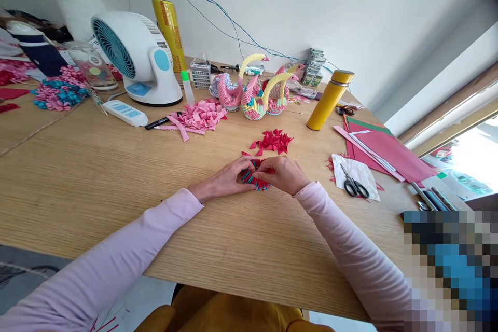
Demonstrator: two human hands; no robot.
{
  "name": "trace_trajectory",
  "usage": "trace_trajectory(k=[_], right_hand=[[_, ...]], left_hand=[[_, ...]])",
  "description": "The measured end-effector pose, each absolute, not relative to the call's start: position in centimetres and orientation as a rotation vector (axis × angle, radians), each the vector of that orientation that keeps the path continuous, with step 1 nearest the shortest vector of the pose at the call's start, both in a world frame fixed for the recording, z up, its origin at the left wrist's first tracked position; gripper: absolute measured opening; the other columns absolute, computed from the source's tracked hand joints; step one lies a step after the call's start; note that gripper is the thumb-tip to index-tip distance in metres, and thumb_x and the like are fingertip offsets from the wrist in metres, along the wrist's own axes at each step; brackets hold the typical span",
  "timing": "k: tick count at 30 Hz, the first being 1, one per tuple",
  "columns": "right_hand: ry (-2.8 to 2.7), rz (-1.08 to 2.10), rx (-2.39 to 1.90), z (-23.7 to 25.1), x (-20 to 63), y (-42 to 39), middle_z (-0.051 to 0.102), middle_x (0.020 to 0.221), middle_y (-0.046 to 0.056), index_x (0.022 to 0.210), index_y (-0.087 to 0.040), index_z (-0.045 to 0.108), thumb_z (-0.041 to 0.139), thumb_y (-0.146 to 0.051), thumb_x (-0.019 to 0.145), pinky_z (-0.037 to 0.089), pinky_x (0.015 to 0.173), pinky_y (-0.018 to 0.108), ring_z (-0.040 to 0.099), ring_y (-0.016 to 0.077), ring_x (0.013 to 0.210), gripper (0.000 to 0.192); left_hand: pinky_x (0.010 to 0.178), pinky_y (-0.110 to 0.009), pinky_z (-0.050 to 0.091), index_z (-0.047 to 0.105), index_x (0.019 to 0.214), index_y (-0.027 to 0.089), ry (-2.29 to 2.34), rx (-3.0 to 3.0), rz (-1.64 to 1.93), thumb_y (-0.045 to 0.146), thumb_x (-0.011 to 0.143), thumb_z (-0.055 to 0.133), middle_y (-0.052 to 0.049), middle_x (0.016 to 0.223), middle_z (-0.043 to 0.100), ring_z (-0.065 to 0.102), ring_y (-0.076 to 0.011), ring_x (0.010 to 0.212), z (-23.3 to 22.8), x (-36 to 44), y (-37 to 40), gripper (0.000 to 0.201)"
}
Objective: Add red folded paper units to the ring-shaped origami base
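Right now, a small, round, ring-like piece of folded red and teal paper [260,183] sits at the centre of the frame, low over the light wood-grain table [116,181]. Its narrow folds stand packed side by side, with red and teal tips along the lower rim. Those tips fan outward, the nearest toward the bottom of the frame; fingers cover both flanks, so I cannot tell a long axis.

The left hand [226,180], in a pale pink sleeve, curls round the ring's left side, thumb and fingers parted by its width and holding it. The right hand [287,172] comes from the right with thumb and fingertips drawn together at the ring's upper side, touching it; whether they pinch a separate piece is hidden.

Just above the hands lies a loose heap of folded red paper triangles [275,141]. A larger heap of pink paper pieces [205,115] is left of it, and folded-paper swans with yellow necks [254,104] stand at upper centre.
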State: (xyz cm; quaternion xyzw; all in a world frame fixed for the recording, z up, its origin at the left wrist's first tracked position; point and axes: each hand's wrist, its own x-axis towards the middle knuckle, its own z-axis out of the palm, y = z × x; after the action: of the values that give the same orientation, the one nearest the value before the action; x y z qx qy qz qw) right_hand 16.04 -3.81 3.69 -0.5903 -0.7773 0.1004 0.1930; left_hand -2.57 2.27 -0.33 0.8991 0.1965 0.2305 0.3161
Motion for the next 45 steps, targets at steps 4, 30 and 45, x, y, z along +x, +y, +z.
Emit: trace_trajectory(k=[4, 30, 45], right_hand=[[-2.229, 0.180, -1.801, 4.5, 15.6, -4.1, 0.068, 0.064, -0.001, 0.072, -0.025, 0.074, 0.061, -0.045, 0.080, 0.024, 0.048, 0.025, 0.053, 0.0118, 0.054, 0.025], [-2.194, 0.221, -1.854, 3.3, 15.6, -5.0, 0.072, 0.073, 0.001, 0.085, -0.028, 0.074, 0.062, -0.044, 0.079, 0.030, 0.051, 0.025, 0.062, 0.0163, 0.065, 0.020], [-2.042, 0.295, -1.680, 1.4, 16.1, -5.5, 0.072, 0.074, 0.002, 0.090, -0.025, 0.073, 0.064, -0.042, 0.080, 0.038, 0.057, 0.024, 0.062, 0.0153, 0.063, 0.022]], left_hand=[[0.081, -0.032, 0.046, 0.050, 0.088, 0.019, 0.542, 2.344, 0.576, 0.033, 0.076, 0.066, -0.006, 0.111, 0.055, 0.054, -0.0201, 0.095, -0.2, -2.4, 2.2, 0.025], [0.076, -0.030, 0.046, 0.045, 0.095, 0.020, 0.529, 2.290, 0.602, 0.032, 0.071, 0.070, -0.004, 0.100, 0.054, 0.054, -0.0187, 0.089, 0.0, -2.3, 1.9, 0.036], [0.076, -0.029, 0.044, 0.046, 0.100, 0.020, 0.489, 2.300, 0.667, 0.031, 0.073, 0.069, -0.003, 0.099, 0.051, 0.051, -0.0178, 0.088, -0.6, -2.4, 2.0, 0.038]])
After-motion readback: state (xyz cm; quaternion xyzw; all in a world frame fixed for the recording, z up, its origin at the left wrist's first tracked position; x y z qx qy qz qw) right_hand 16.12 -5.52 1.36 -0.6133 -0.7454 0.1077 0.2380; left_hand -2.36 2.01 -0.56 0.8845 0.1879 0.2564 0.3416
